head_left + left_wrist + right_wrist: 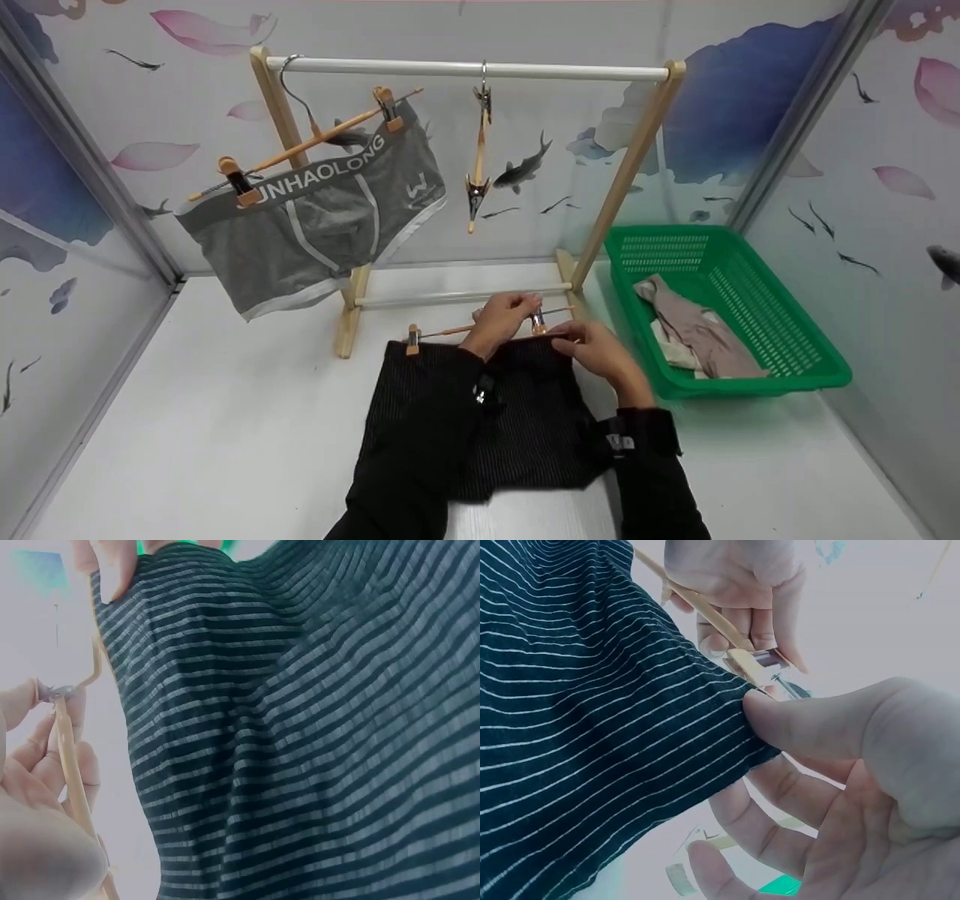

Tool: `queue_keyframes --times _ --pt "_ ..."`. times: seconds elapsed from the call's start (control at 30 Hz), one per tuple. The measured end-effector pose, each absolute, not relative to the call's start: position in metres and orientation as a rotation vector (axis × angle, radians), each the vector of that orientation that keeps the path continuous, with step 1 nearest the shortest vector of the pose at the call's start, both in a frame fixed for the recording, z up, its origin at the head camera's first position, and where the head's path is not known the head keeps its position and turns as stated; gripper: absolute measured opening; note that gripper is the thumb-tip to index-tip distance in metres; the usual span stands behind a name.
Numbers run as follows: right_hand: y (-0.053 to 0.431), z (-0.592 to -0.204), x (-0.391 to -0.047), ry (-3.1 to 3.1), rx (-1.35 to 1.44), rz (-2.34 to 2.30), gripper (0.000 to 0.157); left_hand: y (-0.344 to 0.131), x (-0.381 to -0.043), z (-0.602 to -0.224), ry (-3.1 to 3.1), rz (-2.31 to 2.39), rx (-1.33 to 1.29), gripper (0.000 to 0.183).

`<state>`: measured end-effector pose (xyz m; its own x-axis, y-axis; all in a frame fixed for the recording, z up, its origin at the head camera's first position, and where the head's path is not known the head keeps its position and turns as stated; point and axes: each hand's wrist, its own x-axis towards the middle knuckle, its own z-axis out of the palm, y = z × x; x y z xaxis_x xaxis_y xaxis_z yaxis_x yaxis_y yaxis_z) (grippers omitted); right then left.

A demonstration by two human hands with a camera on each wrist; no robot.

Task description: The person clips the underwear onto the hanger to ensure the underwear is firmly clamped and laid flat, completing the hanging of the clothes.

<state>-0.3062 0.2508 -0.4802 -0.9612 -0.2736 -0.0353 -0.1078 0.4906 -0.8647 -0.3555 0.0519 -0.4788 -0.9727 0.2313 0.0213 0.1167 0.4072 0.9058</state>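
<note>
Black striped underpants [532, 420] lie on the white table, their waist edge against a wooden clip hanger [448, 331]. At the waistband's left part sits one hanger clip [413, 341]. My left hand [501, 321] pinches the right-hand clip [538, 322], thumb and fingers on its grips, as the right wrist view shows too. Beside it, my right hand [600, 352] pinches the waistband's right corner; in the right wrist view the thumb [780, 720] lies over the striped cloth, fingers beneath. The hanger's hook is mostly hidden behind my left hand.
Behind stands a wooden rack with a white bar [420, 67]. Grey underpants [322, 225] hang there from a clip hanger, and a bare clip hanger [480, 150] hangs mid-bar. On the right, a green basket [750, 388] contains beige and pinkish cloth [705, 337].
</note>
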Motion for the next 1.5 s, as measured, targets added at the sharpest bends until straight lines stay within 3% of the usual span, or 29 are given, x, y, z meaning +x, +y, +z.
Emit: queue_keyframes --times 0.77,1.07,1.5 --pt "0.247 -0.472 -0.299 2.541 -0.355 -1.562 0.023 0.055 -0.354 -0.477 2.481 1.829 0.153 0.027" --pt "0.248 -0.48 -0.306 2.577 -0.357 -1.586 0.021 0.054 -0.355 -0.474 2.455 1.861 0.114 0.035" --pt "0.242 -0.478 -0.308 2.614 -0.23 -1.691 0.02 0.055 -0.351 -0.478 2.496 1.789 0.137 0.03"
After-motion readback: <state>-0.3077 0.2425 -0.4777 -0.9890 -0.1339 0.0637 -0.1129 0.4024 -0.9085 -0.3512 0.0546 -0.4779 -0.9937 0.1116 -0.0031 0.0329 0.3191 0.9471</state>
